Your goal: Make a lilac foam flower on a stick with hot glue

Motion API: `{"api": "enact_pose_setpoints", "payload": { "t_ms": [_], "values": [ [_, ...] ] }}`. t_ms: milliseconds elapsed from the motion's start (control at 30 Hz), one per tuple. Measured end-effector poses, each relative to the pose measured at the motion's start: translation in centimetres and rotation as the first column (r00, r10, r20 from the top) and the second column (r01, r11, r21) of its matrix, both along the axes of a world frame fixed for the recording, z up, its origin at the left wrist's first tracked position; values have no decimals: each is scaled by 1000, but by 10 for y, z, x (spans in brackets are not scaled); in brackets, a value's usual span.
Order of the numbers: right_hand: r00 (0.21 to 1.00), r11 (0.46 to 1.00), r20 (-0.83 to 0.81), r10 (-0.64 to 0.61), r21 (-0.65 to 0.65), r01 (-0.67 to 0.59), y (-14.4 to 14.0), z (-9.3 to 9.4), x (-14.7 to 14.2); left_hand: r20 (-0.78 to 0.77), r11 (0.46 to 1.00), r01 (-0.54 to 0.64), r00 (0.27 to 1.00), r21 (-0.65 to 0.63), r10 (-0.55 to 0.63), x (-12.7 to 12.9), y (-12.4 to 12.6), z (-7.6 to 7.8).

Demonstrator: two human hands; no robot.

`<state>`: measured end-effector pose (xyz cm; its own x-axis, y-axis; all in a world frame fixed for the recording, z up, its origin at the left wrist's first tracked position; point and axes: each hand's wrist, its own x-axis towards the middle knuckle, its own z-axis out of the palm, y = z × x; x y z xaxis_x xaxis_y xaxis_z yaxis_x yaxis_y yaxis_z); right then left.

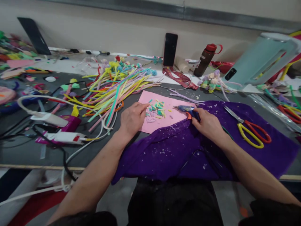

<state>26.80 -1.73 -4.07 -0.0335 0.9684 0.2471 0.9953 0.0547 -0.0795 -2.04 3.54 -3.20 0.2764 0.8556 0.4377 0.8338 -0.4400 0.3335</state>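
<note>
My right hand (207, 123) is wrapped round a blue hot glue gun (187, 108), whose nozzle points left over a pink sheet (152, 127). At the sheet's left edge, my left hand (134, 118) is closed, thumb and forefinger pinched together near a small teal piece; whether they hold it I cannot make out. Short cut pieces (159, 108) in teal, yellow and lilac lie scattered on the sheet. Beneath my right forearm spreads a purple cloth (164, 153) specked with white bits. Scissors (249, 130) with red and yellow handles rest on the cloth, blades parted.
A heap of coloured fuzzy stems (117, 89) lies beyond my left hand. Power strips (61, 125) and tangled cables occupy the left side. Along the back stand a phone (170, 49), a brown bottle (205, 61) and a pale teal container (263, 59). A small fuzzy flower bunch (213, 81) sits near the bottle.
</note>
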Motion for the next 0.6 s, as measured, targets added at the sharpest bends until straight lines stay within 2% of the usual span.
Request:
{"api": "enact_pose_setpoints", "payload": {
  "t_ms": [167,233,300,333,400,500,600],
  "values": [
    [996,1000,86,-28,16,26,-4,3,-4,63,997,-11,998,-80,16,0,-2,4],
    [990,997,134,-47,73,37,-11,9,-8,63,995,-48,997,-87,54,0,-3,7],
    [988,989,157,-17,147,-7,-18,15,-16,58,996,-56,996,-75,61,0,-4,10],
    [987,984,153,44,166,-70,-21,18,-21,58,997,-49,997,-65,53,0,-5,10],
    [953,948,129,274,128,-290,-26,21,-35,69,999,-22,997,-39,24,1,-4,10],
    [820,822,79,567,5,-569,-30,20,-60,113,1000,27,993,10,-28,2,-1,6],
    [684,686,62,727,-38,-726,-29,17,-81,154,998,53,987,18,-55,1,1,6]
  ]
}}
